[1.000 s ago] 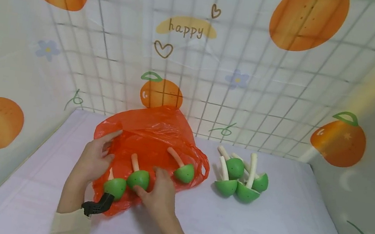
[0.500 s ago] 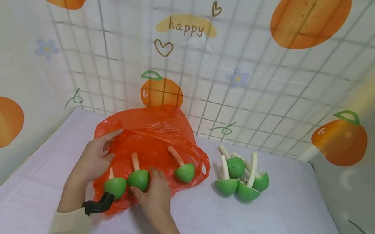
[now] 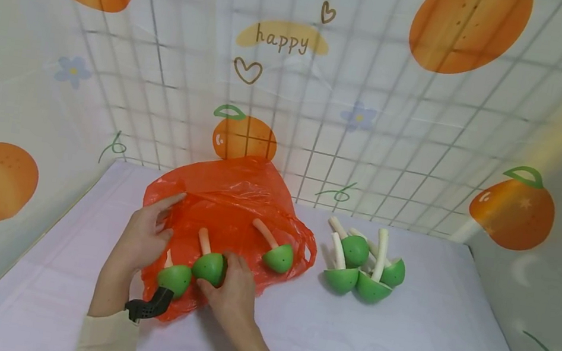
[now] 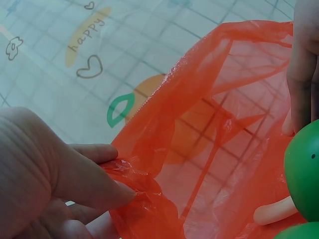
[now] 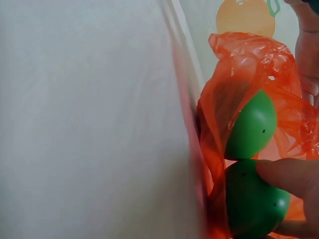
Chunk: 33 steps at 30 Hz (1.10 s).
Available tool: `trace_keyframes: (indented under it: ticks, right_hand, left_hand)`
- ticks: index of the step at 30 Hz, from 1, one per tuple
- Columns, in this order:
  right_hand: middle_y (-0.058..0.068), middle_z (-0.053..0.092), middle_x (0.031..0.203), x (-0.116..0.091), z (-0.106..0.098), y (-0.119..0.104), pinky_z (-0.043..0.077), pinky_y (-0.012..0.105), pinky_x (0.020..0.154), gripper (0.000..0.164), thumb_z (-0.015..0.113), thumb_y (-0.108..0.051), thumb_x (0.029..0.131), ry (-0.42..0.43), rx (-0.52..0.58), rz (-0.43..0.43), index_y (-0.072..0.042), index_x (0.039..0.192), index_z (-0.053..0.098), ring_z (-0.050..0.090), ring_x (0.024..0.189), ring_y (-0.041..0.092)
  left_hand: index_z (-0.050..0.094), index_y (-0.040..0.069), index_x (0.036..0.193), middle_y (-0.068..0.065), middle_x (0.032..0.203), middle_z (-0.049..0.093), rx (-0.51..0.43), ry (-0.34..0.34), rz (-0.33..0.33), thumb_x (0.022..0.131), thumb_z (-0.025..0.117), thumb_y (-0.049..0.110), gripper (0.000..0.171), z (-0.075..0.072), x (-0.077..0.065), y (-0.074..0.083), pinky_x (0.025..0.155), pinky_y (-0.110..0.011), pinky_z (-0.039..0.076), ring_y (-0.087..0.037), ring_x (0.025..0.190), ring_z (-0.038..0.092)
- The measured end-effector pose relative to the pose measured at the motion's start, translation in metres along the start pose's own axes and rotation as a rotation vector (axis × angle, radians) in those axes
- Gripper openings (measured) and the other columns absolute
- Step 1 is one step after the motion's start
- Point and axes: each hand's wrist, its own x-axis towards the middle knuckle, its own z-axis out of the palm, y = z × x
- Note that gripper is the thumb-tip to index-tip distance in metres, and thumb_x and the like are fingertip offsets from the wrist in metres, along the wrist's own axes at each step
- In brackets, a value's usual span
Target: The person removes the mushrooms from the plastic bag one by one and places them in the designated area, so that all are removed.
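Observation:
A red plastic bag [image 3: 232, 216] lies spread with its mouth towards me, and three green-capped toy mushrooms lie in its mouth. My left hand [image 3: 145, 237] pinches the bag's left edge between thumb and fingers; in the left wrist view the thumb presses the crumpled film [image 4: 144, 196]. My right hand [image 3: 234, 292] grips the middle toy mushroom [image 3: 209, 268] by its round cap, fingers on the far right side and thumb in front. A second toy mushroom [image 3: 176, 278] sits just left of it, its cap partly behind the left wrist strap. The third toy mushroom [image 3: 278, 258] lies to the right.
Several more green toy mushrooms [image 3: 371, 289] with white stems stand clustered right of the bag. A white cloth [image 3: 420, 339] covers the table. Behind it rises a wire grid [image 3: 397, 156] under a sheet printed with oranges.
My right hand has shifted slightly left, and its fingers have drawn in against the middle mushroom's cap. The left hand keeps its hold on the bag.

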Motion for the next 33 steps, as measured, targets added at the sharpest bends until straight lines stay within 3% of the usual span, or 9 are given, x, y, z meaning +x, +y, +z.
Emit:
trace_keyframes:
  ticks: [12,33]
  right_hand:
    - [0.012,0.068,0.119,-0.002,-0.009,-0.003,0.058,0.048,0.096,0.061,0.093,-0.023,0.079,0.006,0.019,0.011,-0.001,0.129,0.066,0.064,0.107,0.029]
    - [0.008,0.071,0.117,-0.012,-0.065,-0.035,0.063,0.038,0.087,0.059,0.094,-0.023,0.079,0.022,0.062,-0.094,-0.002,0.128,0.068,0.069,0.102,0.024]
  left_hand:
    - [0.047,0.008,0.158,-0.02,0.158,0.047,0.002,-0.004,-0.002,0.094,0.051,-0.015,0.068,0.001,0.001,0.001,0.116,-0.058,0.04,-0.043,0.145,0.046]
    - [0.045,0.01,0.16,-0.019,0.158,0.048,0.02,-0.005,-0.024,0.095,0.052,-0.013,0.069,0.005,-0.001,0.003,0.115,-0.056,0.042,-0.042,0.144,0.047]
